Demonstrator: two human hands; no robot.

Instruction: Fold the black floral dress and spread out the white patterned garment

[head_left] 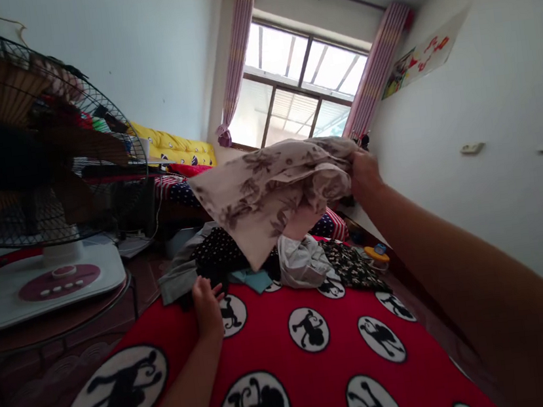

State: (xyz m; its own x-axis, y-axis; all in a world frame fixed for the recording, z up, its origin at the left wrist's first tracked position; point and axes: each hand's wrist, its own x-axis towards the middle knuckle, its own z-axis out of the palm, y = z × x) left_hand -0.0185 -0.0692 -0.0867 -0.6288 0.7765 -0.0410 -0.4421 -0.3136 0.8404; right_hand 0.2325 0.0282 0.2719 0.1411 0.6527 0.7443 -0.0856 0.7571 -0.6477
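My right hand (365, 173) is raised and closed on one end of a pale floral garment (269, 184). The cloth hangs out to the left in mid-air, its lower corner dropping over the pile behind. What sort of garment it is, I cannot make out. Low on the left, my left hand (208, 307) has its fingers apart and holds nothing. It is near a black polka-dot cloth (218, 250) and a grey cloth (179, 277). A white crumpled cloth (303, 262) and a dark floral cloth (355, 264) lie beneath and right of the raised garment.
A red blanket (291, 366) with monkey prints covers the bed in front of me. An electric fan (31, 147) stands on a round stool at the left. A yellow object (377, 254) sits beyond the right edge. Curtains (238, 56) frame the far window.
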